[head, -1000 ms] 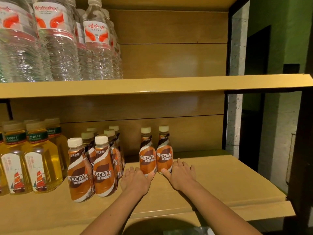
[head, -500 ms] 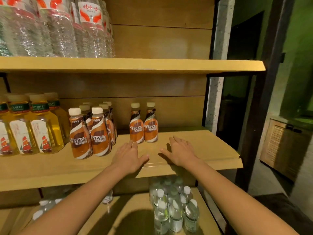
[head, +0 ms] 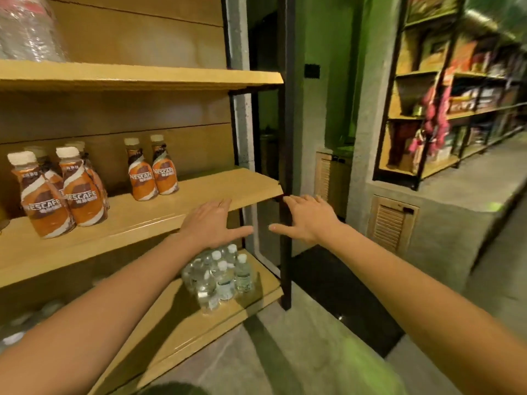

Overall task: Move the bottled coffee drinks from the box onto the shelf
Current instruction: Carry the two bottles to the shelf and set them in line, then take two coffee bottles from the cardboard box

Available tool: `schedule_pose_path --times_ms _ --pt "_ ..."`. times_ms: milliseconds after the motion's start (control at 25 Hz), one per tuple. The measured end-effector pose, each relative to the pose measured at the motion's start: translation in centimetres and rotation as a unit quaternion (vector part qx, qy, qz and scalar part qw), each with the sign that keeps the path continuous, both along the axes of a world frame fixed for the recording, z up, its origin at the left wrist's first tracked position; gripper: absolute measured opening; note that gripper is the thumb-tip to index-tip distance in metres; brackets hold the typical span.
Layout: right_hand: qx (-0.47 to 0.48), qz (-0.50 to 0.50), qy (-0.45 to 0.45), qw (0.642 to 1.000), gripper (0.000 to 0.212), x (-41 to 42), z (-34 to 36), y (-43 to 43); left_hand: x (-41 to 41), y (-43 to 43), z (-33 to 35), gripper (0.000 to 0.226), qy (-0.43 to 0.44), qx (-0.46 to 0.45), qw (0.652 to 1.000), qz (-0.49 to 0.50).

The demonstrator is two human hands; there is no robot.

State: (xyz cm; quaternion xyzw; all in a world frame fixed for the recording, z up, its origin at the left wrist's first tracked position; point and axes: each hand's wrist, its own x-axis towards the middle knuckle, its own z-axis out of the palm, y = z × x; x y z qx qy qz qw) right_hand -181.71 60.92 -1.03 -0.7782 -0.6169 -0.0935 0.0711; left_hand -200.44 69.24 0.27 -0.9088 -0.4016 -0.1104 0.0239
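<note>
Both hands are empty right now, nothing gripped at all. The left hand (head: 211,223) is spread flat over the front lip of the middle shelf (head: 199,192) with its thumb sticking out toward 3 o'clock. The right hand (head: 309,219) is just past the shelf's right end, also splayed palm down, thumb pointing back at 9 o'clock, with a small gap between the two thumbs. Can't really tell if the left palm is touching the wood or just floating over it. The right one sits in front of the black post (head: 285,138) running up the corner of the unit. As for the goods, a pair of coffee bottles (head: 142,178) stands upright on that shelf at about 11 o'clock from the left hand, side by side and touching, back near the rear panel. A bigger bunch (head: 82,201) stands well apart from them out at 9 o'clock by the frame edge, lined up front to back, orange-brown labels, pale caps. One level down, at 6 o'clock from the left hand, a cluster of small water bottles (head: 222,275) sits near the right end of the lower shelf (head: 171,323). Up at 10 o'clock in the corner, big clear bottles (head: 27,27) stand on the top shelf (head: 142,75). Off at 2 o'clock, across the grey floor (head: 313,352), there's another rack (head: 439,166) full of stuff too blurry to make out, and a slatted panel (head: 392,222) sits at 3 o'clock from the right hand.
</note>
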Motion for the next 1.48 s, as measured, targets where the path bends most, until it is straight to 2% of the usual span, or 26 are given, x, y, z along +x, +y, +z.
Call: schedule_pose_path --times_ms 80,320,440,640,840,1080,1280,1480 --pt "0.012 -0.059 0.005 0.998 0.086 -0.7 -0.5 -5.6 0.8 -3.8 -0.3 0.090 -0.012 0.016 0.998 -0.065" --pt "-0.021 -0.238 0.006 0.971 0.086 -2.9 -2.2 -25.1 3.7 -19.1 -2.1 0.091 0.015 -0.025 0.965 -0.262" --pt "-0.020 -0.319 0.014 0.948 0.084 -3.7 -2.4 -35.4 5.4 -27.4 -2.4 0.091 0.023 -0.026 0.932 -0.361" --pt "-0.019 -0.460 0.016 0.888 0.087 -7.3 -2.8 -54.3 6.8 -44.9 -1.9 0.088 0.034 -0.048 0.856 -0.513" --pt "-0.031 -0.592 0.014 0.805 0.084 -15.0 -3.6 -75.1 5.3 -65.5 -2.8 0.093 0.040 -0.027 0.772 -0.633" --pt "-0.045 -0.703 0.031 0.709 0.080 -29.0 -4.8 -99.5 -2.1 -90.5 -5.1 0.094 0.050 -0.053 0.657 -0.750" --pt "-0.053 -0.790 0.027 0.610 0.084 -39.9 -6.0 -113.3 -9.3 -107.2 -5.8 0.089 0.047 -0.042 0.558 -0.828" --pt "-0.046 -0.873 0.059 0.481 0.084 -50.2 -8.5 -122.9 -16.1 -120.8 -8.2 0.090 0.062 -0.026 0.436 -0.898"
